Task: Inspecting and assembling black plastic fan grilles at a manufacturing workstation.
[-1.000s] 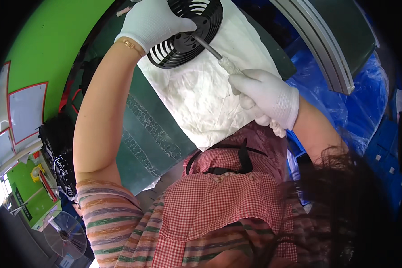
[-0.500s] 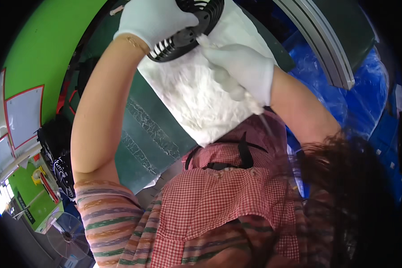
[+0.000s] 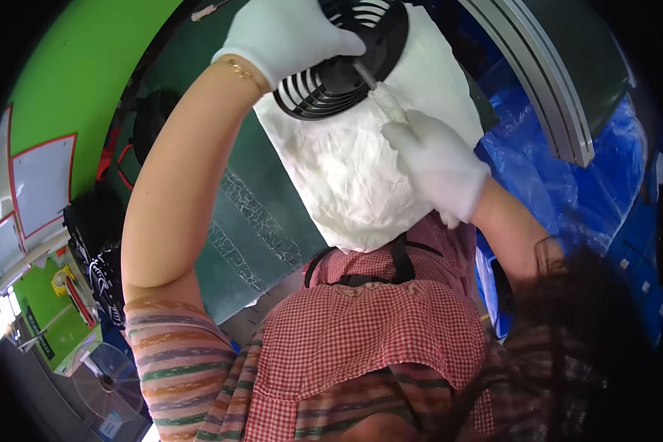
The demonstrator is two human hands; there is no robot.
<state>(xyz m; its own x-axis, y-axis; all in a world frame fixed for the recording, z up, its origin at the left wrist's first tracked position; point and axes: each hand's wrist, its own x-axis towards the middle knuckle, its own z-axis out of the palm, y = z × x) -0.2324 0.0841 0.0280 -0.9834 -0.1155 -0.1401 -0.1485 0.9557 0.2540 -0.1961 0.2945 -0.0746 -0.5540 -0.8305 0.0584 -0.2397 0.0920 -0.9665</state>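
Observation:
My left hand (image 3: 280, 40), in a white glove, grips a round black slotted grille (image 3: 339, 74) by its left side, its thumb lying across the face. The grille is held tilted over a crumpled white cloth (image 3: 331, 184). In my right hand (image 3: 446, 162), also gloved, is a slim tool (image 3: 387, 102) with a metal tip and a white, wrapped-looking handle. Its tip meets the solid middle of the grille, at least as seen from here; whether it presses on it I cannot tell. My right fingers are closed around the handle, partly hidden behind the hand.
Beneath the cloth is a dark green table (image 3: 280, 210) with cracked clear tape strips. A small white-handled tool (image 3: 208, 11) lies at the far left. At the right are a curved-looking metal rail (image 3: 545, 81) and blue plastic sheeting (image 3: 538, 195). A fan (image 3: 107, 383) stands lower left.
The grille and my left hand appear shifted right and slightly down. My right hand has drawn back toward me from the grille, and the tool's metal tip now shows.

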